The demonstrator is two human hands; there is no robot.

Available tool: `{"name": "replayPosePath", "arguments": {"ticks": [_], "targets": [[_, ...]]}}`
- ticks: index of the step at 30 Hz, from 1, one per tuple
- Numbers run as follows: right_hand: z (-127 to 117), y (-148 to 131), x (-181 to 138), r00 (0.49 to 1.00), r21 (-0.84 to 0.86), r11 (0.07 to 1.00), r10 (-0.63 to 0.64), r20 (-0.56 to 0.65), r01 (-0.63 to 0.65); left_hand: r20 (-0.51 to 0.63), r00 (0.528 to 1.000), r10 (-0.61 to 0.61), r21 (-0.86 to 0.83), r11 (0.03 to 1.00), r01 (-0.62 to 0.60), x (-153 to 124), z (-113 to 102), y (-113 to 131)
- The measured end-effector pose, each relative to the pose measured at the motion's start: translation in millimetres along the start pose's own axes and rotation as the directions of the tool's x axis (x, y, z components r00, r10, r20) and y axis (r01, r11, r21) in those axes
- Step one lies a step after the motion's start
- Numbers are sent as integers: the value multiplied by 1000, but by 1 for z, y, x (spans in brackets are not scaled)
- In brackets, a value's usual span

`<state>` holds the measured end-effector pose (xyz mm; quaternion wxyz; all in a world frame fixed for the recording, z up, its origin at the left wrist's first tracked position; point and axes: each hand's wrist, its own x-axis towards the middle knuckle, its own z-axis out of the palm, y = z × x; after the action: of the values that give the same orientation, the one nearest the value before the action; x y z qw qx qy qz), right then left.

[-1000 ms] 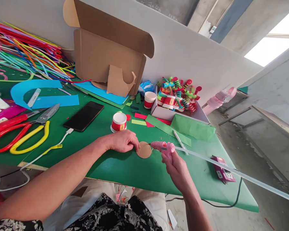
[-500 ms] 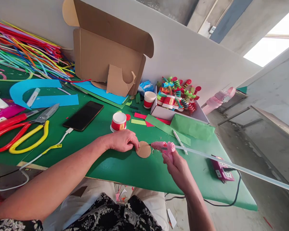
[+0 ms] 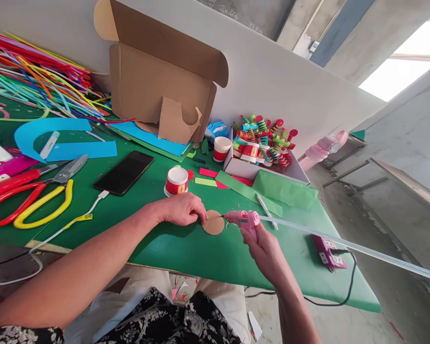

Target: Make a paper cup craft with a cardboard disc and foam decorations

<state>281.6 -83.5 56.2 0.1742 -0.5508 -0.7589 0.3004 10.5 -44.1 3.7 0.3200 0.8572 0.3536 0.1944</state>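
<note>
On the green table lies a round cardboard disc (image 3: 215, 224). The bent fingers of my left hand (image 3: 183, 209) are closed at the disc's left edge and hold it against the table. My right hand (image 3: 265, 248) grips a pink hot glue gun (image 3: 241, 218), whose nozzle tip is at the disc's upper right edge. A long clear glue stick (image 3: 318, 231) runs out of the back of the gun to the right. Just behind my left hand stands a red and white paper cup (image 3: 177, 181).
Scissors with red and yellow handles (image 3: 53, 188) and a phone (image 3: 124, 172) on a white cable lie left. A cardboard box (image 3: 161, 71) and a white box (image 3: 268, 173) of colourful paper figures stand behind. A purple power socket (image 3: 327, 251) sits at the right edge.
Both hands, the disc and the glue gun stay nearly in place. The glue stick's far end has dipped and shifted slightly; the view has turned a little.
</note>
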Motion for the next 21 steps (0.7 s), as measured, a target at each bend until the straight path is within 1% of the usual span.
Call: {"name": "replayPosePath", "arguments": {"ticks": [5,9,17,21], "targets": [[0,3,-3,1000,8,1000,-14,8,14,1,1000,-5,1,1000,5,0,-1,3],[0,3,-2,1000,0,1000,-18,-14,18,4,1000,5,5,1000,-5,0,-1,3],[-2,-1,-2,998,-19,1000,-9,-70,7,-5,1000,-13,9,1000,13,0,-2,6],[1,1,0,998,-3,1000,26,-64,-27,-9,1000,-24,25,999,24,-1,-1,5]]}}
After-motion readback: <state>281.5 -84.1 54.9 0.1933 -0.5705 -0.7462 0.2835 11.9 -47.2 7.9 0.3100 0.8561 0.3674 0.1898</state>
